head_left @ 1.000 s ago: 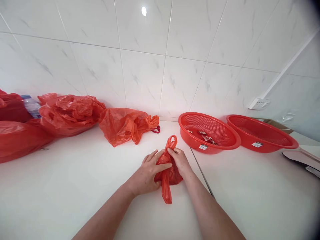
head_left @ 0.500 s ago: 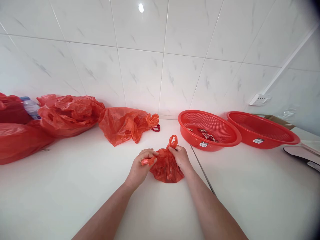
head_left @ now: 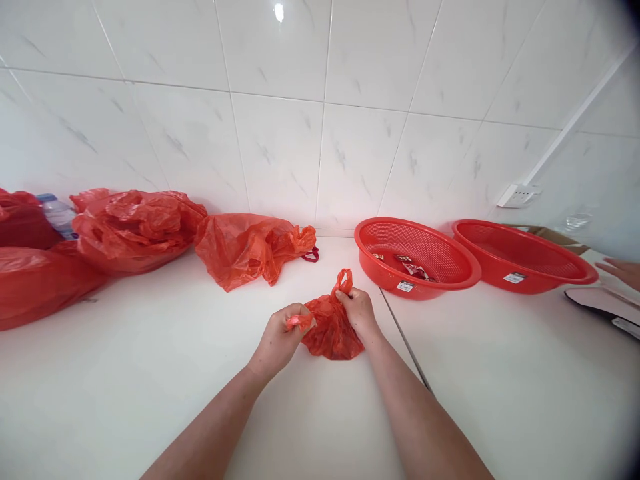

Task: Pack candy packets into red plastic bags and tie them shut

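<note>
Red plastic bags (head_left: 40,283) fill the far left of the white worktop (head_left: 280,427), with a blue-capped bottle (head_left: 57,217) among them. Next, a crumpled red bag (head_left: 143,230) lies beside a looser orange-red bag (head_left: 240,250), a dark red loop (head_left: 311,255) at its right end. At centre, near the front, the small red bag (head_left: 334,337) rests on the worktop between both hands: the left hand (head_left: 280,337) is closed around one gathered end; the right hand (head_left: 359,311) pinches its neck, a loop standing above the thumb. To the right, a red colander (head_left: 450,283) contains small packets (head_left: 415,270); a second red colander (head_left: 550,283) stands just beside it. At the right edge, another person's hand (head_left: 625,270) appears, partly cut off.
</note>
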### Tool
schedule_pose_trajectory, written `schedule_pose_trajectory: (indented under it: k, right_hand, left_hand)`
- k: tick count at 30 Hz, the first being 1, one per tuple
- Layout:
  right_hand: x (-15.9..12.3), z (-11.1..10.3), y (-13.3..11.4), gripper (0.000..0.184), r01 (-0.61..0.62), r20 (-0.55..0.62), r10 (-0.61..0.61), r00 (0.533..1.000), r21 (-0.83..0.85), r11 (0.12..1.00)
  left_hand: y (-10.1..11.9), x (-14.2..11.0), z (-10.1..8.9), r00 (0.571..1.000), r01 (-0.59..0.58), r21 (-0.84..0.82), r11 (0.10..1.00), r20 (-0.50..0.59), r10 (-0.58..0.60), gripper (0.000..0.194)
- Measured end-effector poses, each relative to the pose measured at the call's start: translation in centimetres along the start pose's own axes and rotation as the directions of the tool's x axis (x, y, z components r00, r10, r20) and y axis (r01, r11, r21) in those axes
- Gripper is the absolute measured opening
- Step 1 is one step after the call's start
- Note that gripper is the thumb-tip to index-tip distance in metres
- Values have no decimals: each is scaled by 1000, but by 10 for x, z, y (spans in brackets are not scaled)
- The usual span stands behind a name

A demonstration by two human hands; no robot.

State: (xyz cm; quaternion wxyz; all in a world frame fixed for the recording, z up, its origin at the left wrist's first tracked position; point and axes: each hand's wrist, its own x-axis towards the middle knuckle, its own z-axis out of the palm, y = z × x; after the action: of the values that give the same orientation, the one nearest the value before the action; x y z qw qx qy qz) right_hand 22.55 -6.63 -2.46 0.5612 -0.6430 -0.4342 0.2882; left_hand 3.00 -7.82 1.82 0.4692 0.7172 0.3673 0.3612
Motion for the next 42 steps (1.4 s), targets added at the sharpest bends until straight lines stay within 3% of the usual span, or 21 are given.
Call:
schedule_pose_trajectory:
  k: [8, 13, 17, 20, 26, 31, 36, 42]
  right_hand:
    - [-8, -2, -3, 29, -4, 55, -4, 998, 143, 990]
    - [-16, 1, -15, 27, -19, 184, -26, 983, 242, 970]
    - [-25, 0, -27, 23, -31, 422, -119, 899, 332, 943]
    - [-28, 0, -31, 31, 2, 512, -153, 845, 283, 959]
    - [-29, 6, -29, 36, 45, 503, -142, 853, 201, 979]
    - [-30, 8, -29, 30, 74, 500, -148, 853, 165, 984]
    - [-29, 7, -28, 33, 108, 489, -209, 847, 226, 968]
    - [-29, 10, -25, 36, 71, 504, -203, 840, 269, 961]
  left_hand:
    - [-13, 1, -2, 988, -29, 28, 999, -153, 33, 28]
    - [-18, 3, -4, 983, -43, 9, 999, -176, 44, 30]
    - [-17, 2, -2, 982, -69, 13, 998, -178, 70, 28]
    - [-11, 0, -2, 979, -104, -30, 994, -181, 97, 23]
    - [-7, -2, 2, 994, -78, -56, 995, -82, 74, 48]
    - [-22, 4, 4, 989, -138, -48, 989, -54, 135, 23]
    - [-33, 7, 3, 985, 67, -3, 998, -160, -67, 18]
    - [-38, 10, 1, 980, 142, 69, 988, -148, -130, 24]
